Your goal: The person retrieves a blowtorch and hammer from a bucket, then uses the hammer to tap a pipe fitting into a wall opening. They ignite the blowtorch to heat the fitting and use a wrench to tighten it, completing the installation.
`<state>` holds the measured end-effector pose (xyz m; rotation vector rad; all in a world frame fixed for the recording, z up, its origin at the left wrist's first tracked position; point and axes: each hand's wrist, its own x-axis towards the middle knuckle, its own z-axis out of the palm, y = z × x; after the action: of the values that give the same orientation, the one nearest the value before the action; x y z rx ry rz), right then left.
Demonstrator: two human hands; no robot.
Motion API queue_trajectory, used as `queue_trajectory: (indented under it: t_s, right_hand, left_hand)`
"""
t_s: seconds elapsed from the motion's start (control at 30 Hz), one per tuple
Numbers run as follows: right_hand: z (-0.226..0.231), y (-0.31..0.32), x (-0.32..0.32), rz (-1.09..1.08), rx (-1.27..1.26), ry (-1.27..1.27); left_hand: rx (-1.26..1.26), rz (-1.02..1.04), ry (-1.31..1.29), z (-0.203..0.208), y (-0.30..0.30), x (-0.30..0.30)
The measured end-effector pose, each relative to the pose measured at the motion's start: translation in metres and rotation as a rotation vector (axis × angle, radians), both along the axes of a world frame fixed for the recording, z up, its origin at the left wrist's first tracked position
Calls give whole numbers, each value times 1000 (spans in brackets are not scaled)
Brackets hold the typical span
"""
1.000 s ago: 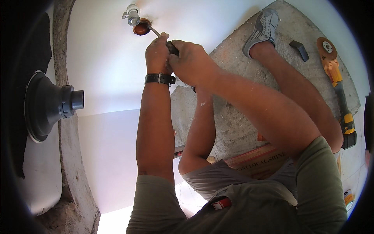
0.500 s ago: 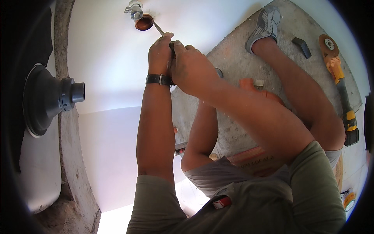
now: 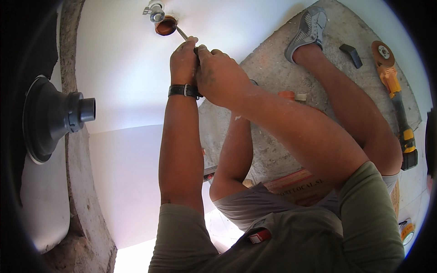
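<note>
A slim metal-shafted tool (image 3: 181, 33) slants up from my hands, its tip at the right rim of a round brown pipe opening (image 3: 165, 26) in the white wall. My left hand (image 3: 184, 61) is closed around the tool, a black-strapped watch (image 3: 184, 90) on its wrist. My right hand (image 3: 221, 76) is wrapped around the tool's lower end, against the left hand. Fingers hide most of the handle, so its exact kind is unclear. Just above the opening, a chrome angle valve (image 3: 155, 12) sticks out of the wall.
A black flanged drain fitting (image 3: 57, 119) stands out at left. On the concrete floor at right lie a yellow angle grinder (image 3: 394, 86) and a small dark angular piece (image 3: 351, 55). My right forearm partly covers an orange pipe fitting (image 3: 287, 95). My legs are spread across the slab.
The whole view has shifted slightly left. My right forearm now covers more of the orange fitting. Both hands keep their grip, and the tool tip remains at the opening's right rim.
</note>
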<state>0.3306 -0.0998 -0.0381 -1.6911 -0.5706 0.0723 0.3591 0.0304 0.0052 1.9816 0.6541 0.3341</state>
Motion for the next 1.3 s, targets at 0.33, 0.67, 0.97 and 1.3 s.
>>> queue_trajectory:
  t_s: [0.33, 0.67, 0.97, 1.3]
  right_hand:
    - [12, -1, 4, 67, 14, 56]
    - [23, -13, 9, -24, -179, -136]
    - [23, -14, 18, 119, 120, 236]
    - [24, -14, 17, 132, 120, 295]
  left_hand:
    - [-90, 11, -42, 4, 3, -1]
    - [-245, -45, -109, 5, -2, 3]
    - [-200, -12, -170, 4, -1, 6]
    - [2, 20, -52, 11, -2, 10]
